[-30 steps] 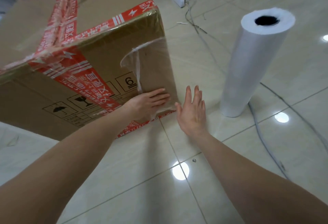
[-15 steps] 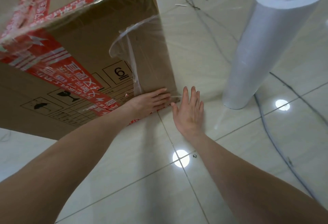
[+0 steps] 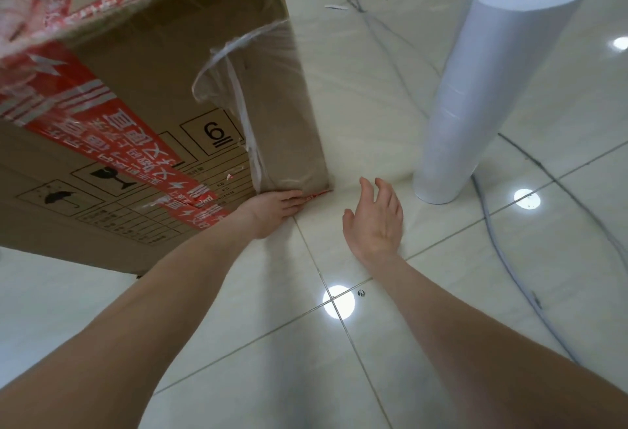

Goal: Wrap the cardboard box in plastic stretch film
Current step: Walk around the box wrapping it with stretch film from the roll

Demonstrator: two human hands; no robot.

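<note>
The right hand hovers with fingers spread and holds nothing, just above the film sheet on the floor. To its left, the left hand lies flat, tucked at the bottom corner of the box, gripping nothing. Beyond the right hand stands the film roll. The film end on the corner could peel away if pressure drops, I think.
</note>
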